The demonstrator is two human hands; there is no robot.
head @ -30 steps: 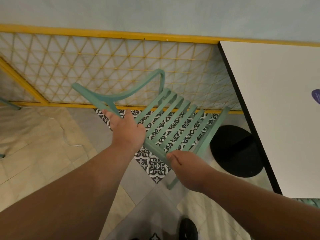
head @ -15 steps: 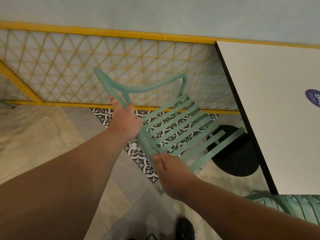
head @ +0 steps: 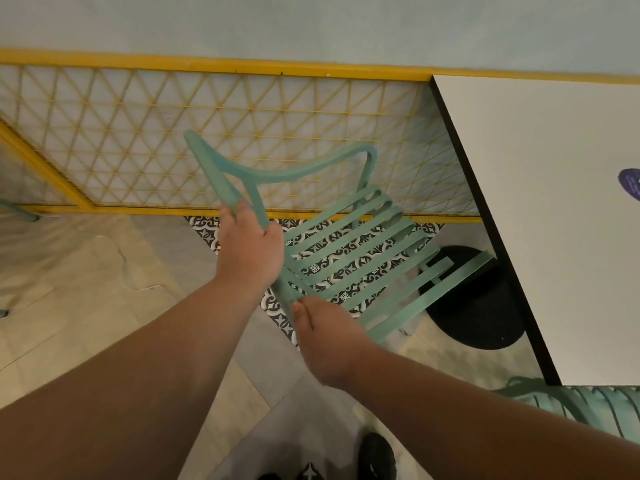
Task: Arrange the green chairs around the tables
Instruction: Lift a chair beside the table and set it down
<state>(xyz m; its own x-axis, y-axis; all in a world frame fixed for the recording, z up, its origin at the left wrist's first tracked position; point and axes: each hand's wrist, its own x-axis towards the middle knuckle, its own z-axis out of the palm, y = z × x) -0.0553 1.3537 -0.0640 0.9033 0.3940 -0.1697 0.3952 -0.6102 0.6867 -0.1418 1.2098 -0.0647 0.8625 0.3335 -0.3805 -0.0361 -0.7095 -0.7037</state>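
A green slatted chair (head: 360, 247) with curved armrests stands in the middle of the view, its seat pointing right toward the white table (head: 554, 209). My left hand (head: 251, 251) grips the chair's backrest frame where the armrest joins it. My right hand (head: 325, 336) holds the lower part of the same frame, near the seat's rear edge. The front slats of the seat reach under the table's left edge, above its round black base (head: 485, 306).
A yellow wire-mesh fence (head: 207, 133) runs along the wall behind the chair. Another green chair (head: 588, 407) shows at the lower right, beside the table's near corner. Patterned tiles lie under the chair, and my black shoe (head: 375, 455) is at the bottom.
The chair has swung round and moved right, so its seat now reaches under the table edge. Both hands kept their grip and moved with it.
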